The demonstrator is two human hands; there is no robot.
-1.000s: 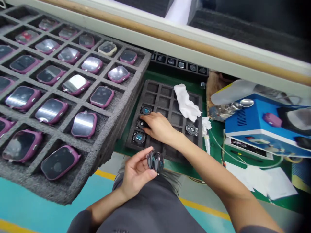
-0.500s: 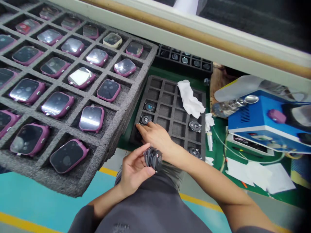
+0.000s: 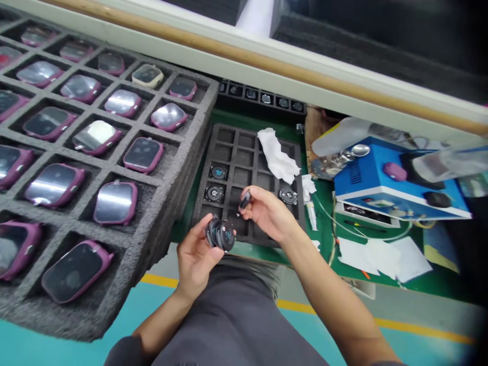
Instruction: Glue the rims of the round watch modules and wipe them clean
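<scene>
My left hand [image 3: 195, 260] is closed around a stack of round black watch modules [image 3: 221, 236], tilted with a round face toward the right. Between the thumb and fingers of my right hand [image 3: 270, 212] is a single small black watch module [image 3: 245, 201], seen nearly edge-on. That hand is above the black foam tray [image 3: 232, 175], to the right of the stack. In the tray's left column lie a watch module with a blue-marked face [image 3: 218, 172] and another with a ringed centre [image 3: 214, 193]. A further round module [image 3: 287, 195] sits in the right column. My right forearm hides the tray's front right corner.
A thick grey foam tray [image 3: 150, 218] of purple-framed square watches stands raised at left. White tissue [image 3: 278, 155] lies across the black tray. To the right are a blue machine [image 3: 381, 178], a syringe [image 3: 311, 216] and white papers [image 3: 366, 256]. A shelf edge [image 3: 244, 66] crosses above.
My right hand has come up from the tray's left column and moved right, now pinching a module. The left hand keeps its stack. The whole view has shifted somewhat.
</scene>
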